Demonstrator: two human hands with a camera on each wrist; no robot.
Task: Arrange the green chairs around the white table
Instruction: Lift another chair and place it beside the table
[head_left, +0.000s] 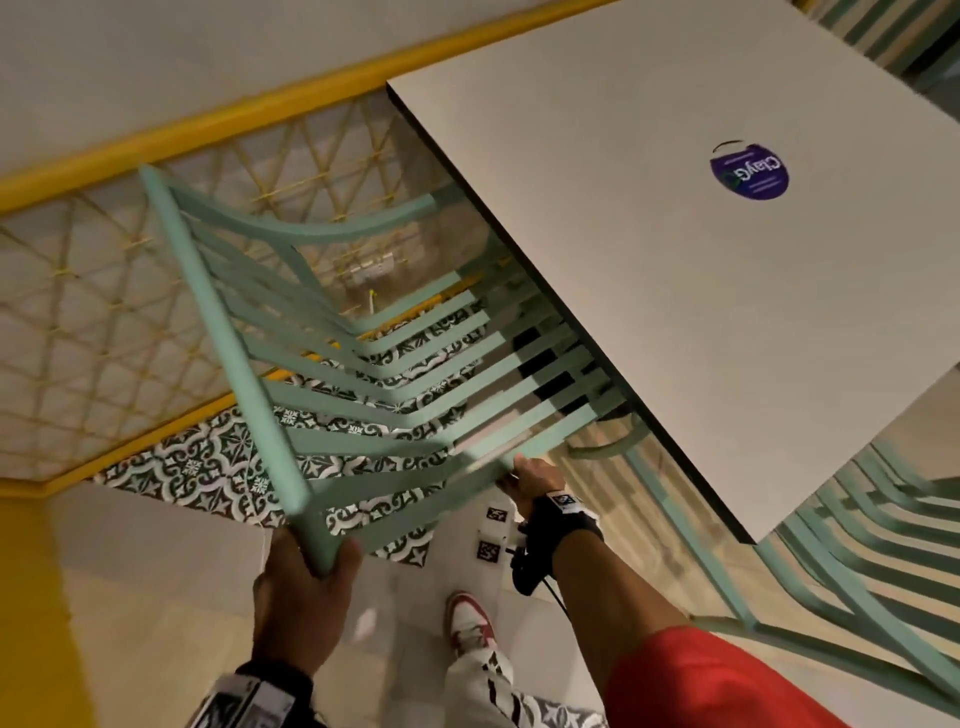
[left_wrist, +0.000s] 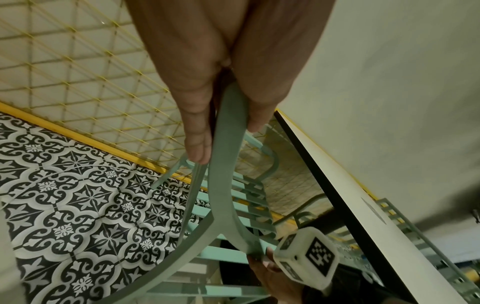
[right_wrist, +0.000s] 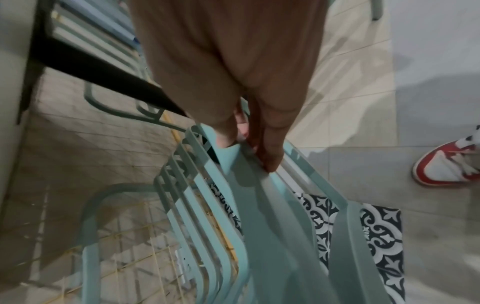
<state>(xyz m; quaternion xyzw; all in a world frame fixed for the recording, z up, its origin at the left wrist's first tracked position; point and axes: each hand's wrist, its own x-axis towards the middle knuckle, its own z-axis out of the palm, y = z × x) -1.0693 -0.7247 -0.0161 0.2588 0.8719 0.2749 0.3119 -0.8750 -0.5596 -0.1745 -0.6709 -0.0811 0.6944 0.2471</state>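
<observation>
The slatted metal chair (head_left: 332, 374) gripped by both hands is pale mint green. Just beyond the right hand (head_left: 535, 480), the square table top (head_left: 675, 270) is white with a black edge and carries a round purple sticker (head_left: 749, 170) with white lettering. Beneath the chair, beyond the left hand (head_left: 301, 603), the floor tiles (head_left: 208, 462) bear a dark green and white floral pattern; farther off, a yellow-framed lattice panel (head_left: 93, 312) stands. Behind the right hand, the shoe (head_left: 470, 621) is red and white and the sleeve (head_left: 727, 680) red.
</observation>
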